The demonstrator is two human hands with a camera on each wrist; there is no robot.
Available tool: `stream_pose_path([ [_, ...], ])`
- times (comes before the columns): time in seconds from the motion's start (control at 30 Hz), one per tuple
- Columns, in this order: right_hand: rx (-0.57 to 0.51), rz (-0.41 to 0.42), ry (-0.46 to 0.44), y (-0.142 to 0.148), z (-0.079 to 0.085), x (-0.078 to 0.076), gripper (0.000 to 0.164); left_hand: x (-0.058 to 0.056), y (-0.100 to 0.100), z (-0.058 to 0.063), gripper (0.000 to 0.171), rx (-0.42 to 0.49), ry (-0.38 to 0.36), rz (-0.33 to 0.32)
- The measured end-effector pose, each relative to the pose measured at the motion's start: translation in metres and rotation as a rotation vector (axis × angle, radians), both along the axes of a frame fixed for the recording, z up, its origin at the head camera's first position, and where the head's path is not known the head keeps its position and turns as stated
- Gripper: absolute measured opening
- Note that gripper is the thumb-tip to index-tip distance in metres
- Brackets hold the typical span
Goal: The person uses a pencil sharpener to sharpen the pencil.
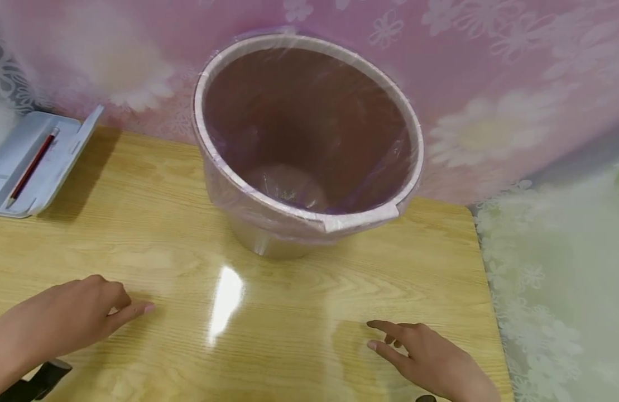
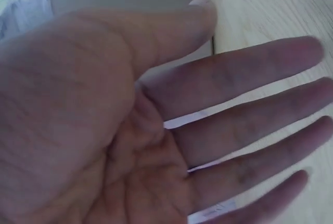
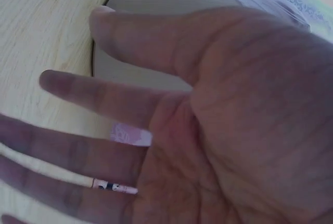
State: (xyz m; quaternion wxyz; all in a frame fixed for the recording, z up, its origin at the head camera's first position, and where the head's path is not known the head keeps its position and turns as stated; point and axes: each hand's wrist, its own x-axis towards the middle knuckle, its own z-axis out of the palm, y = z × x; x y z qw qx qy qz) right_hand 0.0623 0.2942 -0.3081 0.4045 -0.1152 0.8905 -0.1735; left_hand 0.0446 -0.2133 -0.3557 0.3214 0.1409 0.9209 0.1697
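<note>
A tall round waste bin [image 1: 259,237] stands upright on the wooden table, its pale rim covered by a clear plastic bag [image 1: 309,195] that also lines the inside. My left hand [image 1: 83,310] is over the table in front and to the left of the bin, apart from it. Its fingers [image 2: 250,76] are spread and hold nothing in the left wrist view. To the front right, my right hand [image 1: 430,354] hovers with thumb and fingers loosely extended. The right wrist view shows its palm [image 3: 177,172] bare, with the bin [image 3: 140,60] partly hidden behind the thumb.
At the back left lies an opened light-blue pencil case [image 1: 63,162] with a dark red pencil [image 1: 33,167] in it. A pink flowered covering [image 1: 138,33] rises behind the table. The table's right edge runs beside a pale green flowered cloth [image 1: 565,279].
</note>
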Motion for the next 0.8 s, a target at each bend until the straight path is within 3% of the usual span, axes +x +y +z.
stream_pose_path([
  [0.17, -0.037, 0.053, 0.029, -0.008, -0.011, -0.005, 0.055, -0.024, -0.016, 0.010, 0.034, 0.069, 0.054, -0.022],
  [0.33, -0.061, 0.099, 0.013, -0.014, -0.023, -0.007, 0.051, -0.048, -0.042, 0.019, 0.029, 0.086, 0.255, 0.047],
  [0.43, -0.069, 0.104, 0.025, -0.016, -0.025, -0.007, 0.048, -0.064, -0.056, 0.020, 0.026, 0.096, 0.467, 0.119],
  [0.57, -0.104, 0.123, 0.049, -0.017, -0.030, -0.008, 0.044, -0.081, -0.083, 0.016, 0.023, 0.075, 0.704, 0.288],
  [0.7, -0.126, 0.139, 0.057, -0.021, -0.034, -0.008, 0.043, -0.092, -0.119, 0.008, 0.022, 0.023, 0.773, 0.471],
  [0.8, -0.107, 0.141, 0.076, -0.024, -0.036, -0.008, 0.042, -0.094, -0.144, 0.000, 0.029, -0.019, 0.740, 0.556],
])
